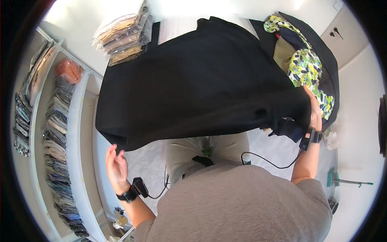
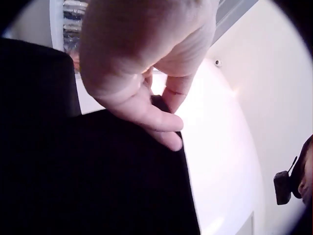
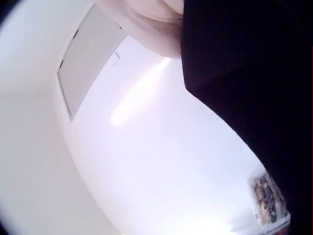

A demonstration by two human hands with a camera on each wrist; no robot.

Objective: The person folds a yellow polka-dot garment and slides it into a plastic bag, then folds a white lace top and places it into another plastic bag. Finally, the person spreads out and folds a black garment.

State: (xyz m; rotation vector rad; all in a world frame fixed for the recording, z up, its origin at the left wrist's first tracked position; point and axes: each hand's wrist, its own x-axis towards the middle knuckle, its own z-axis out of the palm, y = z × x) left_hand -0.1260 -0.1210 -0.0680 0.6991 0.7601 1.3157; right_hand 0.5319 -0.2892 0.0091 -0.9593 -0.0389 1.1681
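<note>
A large piece of black cloth [image 1: 193, 84] is spread out between both hands, its near edge sagging in front of the person's legs. At its near left corner, the left hand [image 1: 117, 165] pinches the edge. In the left wrist view the thumb and fingers [image 2: 156, 117] of that hand close over the black cloth [image 2: 112, 171]. The right hand [image 1: 315, 111] grips the cloth's right end, with part of its fingers hidden by the fabric. The right wrist view shows only a bit of the palm [image 3: 156, 24] behind the black cloth [image 3: 249, 73].
A stack of plastic-bagged fabrics [image 1: 125, 36] stands at the back left. Behind the right hand lies a green, white and navy patterned cloth [image 1: 304, 66] on dark fabric. Shelves [image 1: 60, 137] full of bagged textiles line the left side. Cables [image 1: 278, 166] run from the wrist cameras.
</note>
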